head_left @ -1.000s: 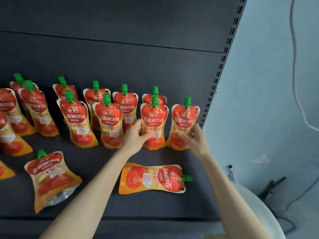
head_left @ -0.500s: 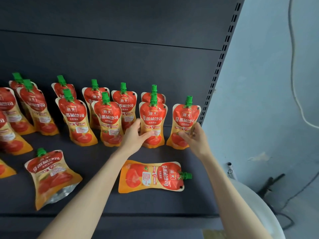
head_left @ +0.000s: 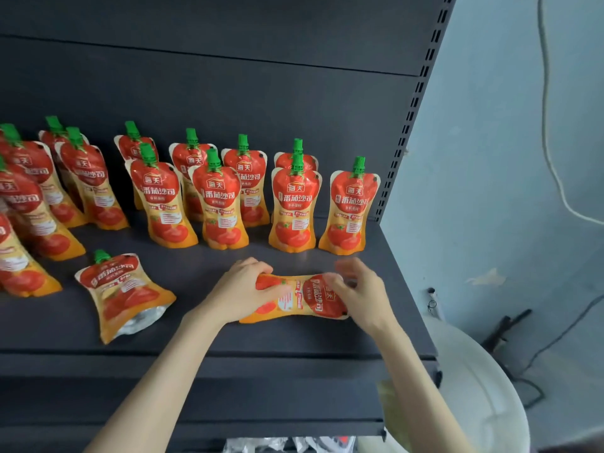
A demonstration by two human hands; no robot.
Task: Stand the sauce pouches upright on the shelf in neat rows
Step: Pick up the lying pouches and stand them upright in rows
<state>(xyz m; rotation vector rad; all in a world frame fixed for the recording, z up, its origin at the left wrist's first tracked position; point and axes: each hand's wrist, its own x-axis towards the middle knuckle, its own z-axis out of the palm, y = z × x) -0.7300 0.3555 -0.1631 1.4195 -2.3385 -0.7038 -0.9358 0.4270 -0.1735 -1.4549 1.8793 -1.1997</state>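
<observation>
A red and orange sauce pouch (head_left: 302, 300) lies on its side near the front of the dark shelf (head_left: 261, 335), spout end to the right. My left hand (head_left: 242, 291) grips its bottom end. At the spout end my right hand (head_left: 359, 292) curls its fingers round the pouch top, hiding the cap. Behind them several pouches stand upright in rows, the nearest being one (head_left: 292, 207) just left of the rightmost pouch (head_left: 351, 209). Another pouch (head_left: 122, 292) lies tilted on its back at the front left.
The shelf's slotted upright (head_left: 413, 109) borders the right end, with a pale wall and a hanging cable (head_left: 549, 125) beyond. A white round bin (head_left: 474, 380) sits below right. A lower shelf edge (head_left: 228, 426) runs under my arms.
Both hands left the two upright pouches at the back right and came down to the lying pouch, taking hold of its two ends. The camera view shifted lower.
</observation>
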